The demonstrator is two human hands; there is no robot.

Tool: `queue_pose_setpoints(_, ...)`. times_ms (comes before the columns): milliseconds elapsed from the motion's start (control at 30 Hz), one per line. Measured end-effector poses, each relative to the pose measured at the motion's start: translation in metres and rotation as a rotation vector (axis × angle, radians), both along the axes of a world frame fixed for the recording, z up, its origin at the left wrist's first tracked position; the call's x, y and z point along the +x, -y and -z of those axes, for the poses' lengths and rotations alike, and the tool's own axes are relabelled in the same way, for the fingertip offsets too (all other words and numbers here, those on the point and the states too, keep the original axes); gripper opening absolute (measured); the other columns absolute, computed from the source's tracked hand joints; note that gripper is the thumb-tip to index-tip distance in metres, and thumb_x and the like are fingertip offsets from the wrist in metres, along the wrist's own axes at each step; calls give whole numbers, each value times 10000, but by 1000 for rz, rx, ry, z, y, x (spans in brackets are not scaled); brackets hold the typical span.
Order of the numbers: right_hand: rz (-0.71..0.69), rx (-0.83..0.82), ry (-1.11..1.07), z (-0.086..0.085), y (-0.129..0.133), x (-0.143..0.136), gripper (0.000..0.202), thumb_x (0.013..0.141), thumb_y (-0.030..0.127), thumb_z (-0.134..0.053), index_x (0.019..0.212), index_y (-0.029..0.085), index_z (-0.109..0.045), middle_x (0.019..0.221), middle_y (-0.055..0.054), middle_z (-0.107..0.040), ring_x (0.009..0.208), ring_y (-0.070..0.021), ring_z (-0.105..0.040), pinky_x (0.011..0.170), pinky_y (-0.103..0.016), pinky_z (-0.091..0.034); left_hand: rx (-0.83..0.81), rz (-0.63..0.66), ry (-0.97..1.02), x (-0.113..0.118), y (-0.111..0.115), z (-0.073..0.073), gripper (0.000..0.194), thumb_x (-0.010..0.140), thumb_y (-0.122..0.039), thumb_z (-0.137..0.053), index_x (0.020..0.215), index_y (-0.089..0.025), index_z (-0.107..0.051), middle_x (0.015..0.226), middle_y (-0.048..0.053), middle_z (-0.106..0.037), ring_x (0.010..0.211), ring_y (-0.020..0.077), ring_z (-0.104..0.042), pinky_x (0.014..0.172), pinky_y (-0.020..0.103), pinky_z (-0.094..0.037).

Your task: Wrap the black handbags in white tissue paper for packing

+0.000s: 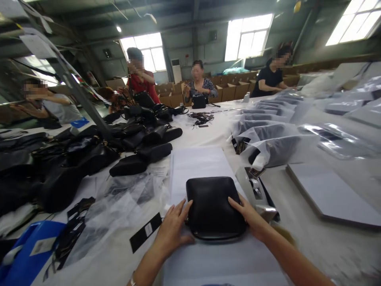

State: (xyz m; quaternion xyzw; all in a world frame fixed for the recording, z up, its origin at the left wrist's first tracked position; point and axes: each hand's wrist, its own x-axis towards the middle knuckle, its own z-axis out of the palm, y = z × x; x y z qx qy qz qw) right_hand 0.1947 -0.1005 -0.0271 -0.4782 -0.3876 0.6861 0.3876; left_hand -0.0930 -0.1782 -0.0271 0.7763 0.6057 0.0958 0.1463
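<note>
A black bag (214, 208) with rounded corners lies flat on white paper sheets (199, 161) in front of me. My left hand (175, 226) touches its left side, fingers spread, with the thumb low near the bag's front corner. On the right side, my right hand (249, 214) rests its thumb on the bag's top face; its other fingers are mostly hidden at the far side of the edge. A black tag (145, 232) with a white label lies beside my left wrist.
Black bags (131, 165) pile up at the left, near clear plastic bags (110, 210) and a blue object (35, 248). At right are a tape dispenser (256, 190), grey boards (333, 194) and wrapped bags (274, 147). Several people stand or sit beyond the table.
</note>
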Motion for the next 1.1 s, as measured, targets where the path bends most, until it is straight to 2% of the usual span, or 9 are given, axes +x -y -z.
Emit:
queue_pose_setpoints(67,-3,24,-40,0,-3,-4,698,837,472,-708,1459,374,-406,1424,12,-555,1284,-222,-538,1124,-380,-405,1,-35,-96,-10,1,-4,984,703,-225,-810,1522,-281,-267,1300,106,-637,1217,270,-586,1131,556,-314)
queue_pose_setpoints(167,2,77,-89,0,-14,-16,758,839,467,-707,1494,389,-332,1460,22,-516,1319,-209,-501,1140,-370,-385,89,-101,-212,-24,-3,-12,668,832,-108,-643,1447,-260,-432,1072,58,-725,1026,228,-664,1086,518,-370)
queue_pose_setpoints(300,15,144,-11,6,-41,-31,794,839,523,-680,1514,372,-289,1485,6,-486,1338,-215,-479,1153,-405,-363,156,-149,-252,-33,-16,-13,476,895,-98,-528,1352,-230,-545,1198,95,-696,1114,251,-644,1084,542,-365)
queue_pose_setpoints(467,6,286,537,19,-56,-30,731,858,527,-627,1494,275,-371,1376,-78,-585,1260,-283,-550,1122,-513,-369,160,-88,-206,-12,-29,-10,539,905,-188,-557,1431,-210,-445,1379,139,-592,1293,301,-539,1113,608,-323)
queue_pose_setpoints(600,20,621,815,8,-27,-9,536,888,396,-609,1402,282,-513,1397,-73,-558,1211,-282,-581,1082,-487,-427,272,40,-85,22,-42,-8,658,915,-380,-595,1502,-241,-332,1546,135,-393,1424,312,-364,1112,555,-368)
queue_pose_setpoints(700,84,832,922,-9,6,26,348,926,346,-568,1265,313,-638,1420,-25,-540,1303,-255,-499,1128,-446,-385,313,67,-64,39,-48,2,712,855,-358,-683,1487,-253,-372,1611,147,-242,1465,377,-240,1074,559,-413)
queue_pose_setpoints(833,235,919,1122,-18,51,90,280,926,335,-571,1170,292,-701,1395,-37,-565,1363,-274,-424,1161,-479,-334,337,64,-75,41,-48,15,690,866,-296,-668,1490,-240,-378,1628,154,-177,1478,392,-179,1081,556,-407)
queue_pose_setpoints(967,105,898,1371,1,92,132,352,890,413,-612,1194,257,-695,1495,-56,-464,1437,-321,-302,1192,-533,-228,353,73,-64,38,-46,19,679,888,-329,-639,1502,-250,-358,1634,138,-160,1483,387,-162,1096,561,-388)
queue_pose_setpoints(1100,-71,840,1536,39,114,139,476,869,494,-617,1284,260,-638,1575,-82,-324,1467,-360,-213,1168,-605,-172,360,66,-45,39,-44,18,682,885,-315,-642,1502,-268,-355,1637,119,-160,1486,376,-157,1113,562,-368)
